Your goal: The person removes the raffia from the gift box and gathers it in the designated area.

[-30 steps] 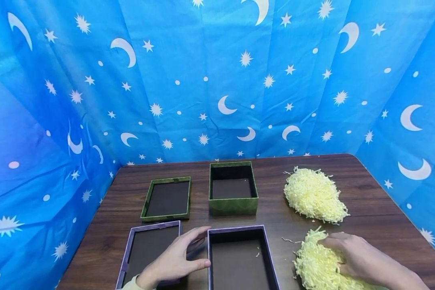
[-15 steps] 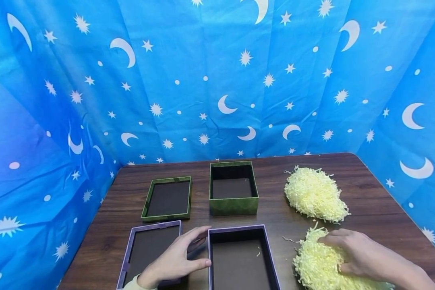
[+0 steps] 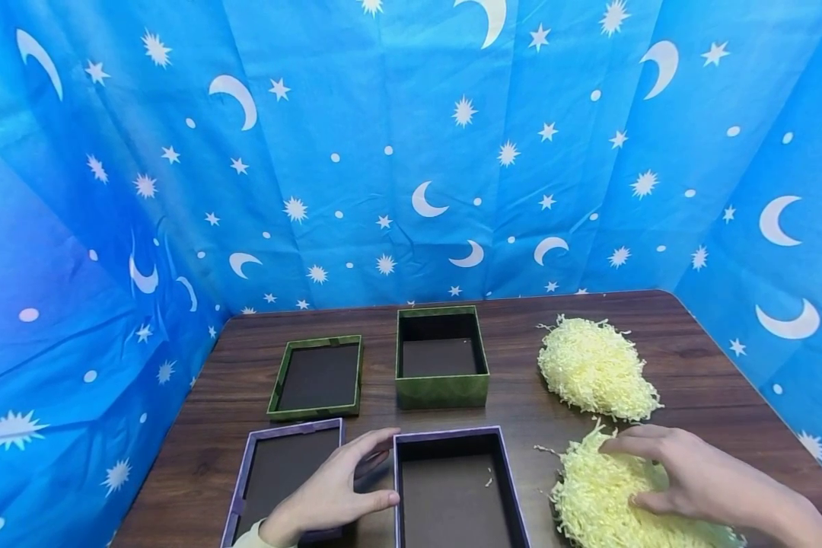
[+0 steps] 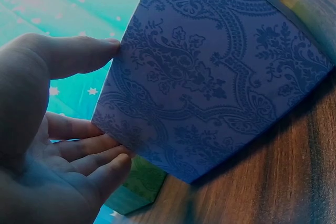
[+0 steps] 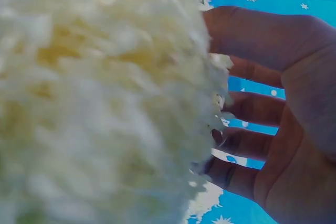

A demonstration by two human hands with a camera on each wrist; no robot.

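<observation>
My left hand [image 3: 332,483] rests its thumb and fingertips against the left wall of the open purple box [image 3: 448,433]. In the left wrist view, straight fingers and thumb touch the edge of that box's patterned side [image 4: 194,77]. My right hand [image 3: 692,476] lies over the near heap of pale yellow shredded paper [image 3: 599,498]. Its fingers are spread and loosely bent, with the tips touching the strands; the right wrist view shows the blurred heap [image 5: 105,98] filling its left part. Some fingertips are hidden by the paper.
A purple lid [image 3: 242,479] lies left of the purple box, partly behind my left hand. Farther back stand a green lid [image 3: 315,377] and an open green box [image 3: 441,392]. A second shredded-paper heap [image 3: 592,369] sits at back right on the wooden table [image 3: 514,327].
My right hand has shifted slightly up and right over the paper, its thumb and fingers now more visible. The near heap has loosened a little. My left hand keeps its place.
</observation>
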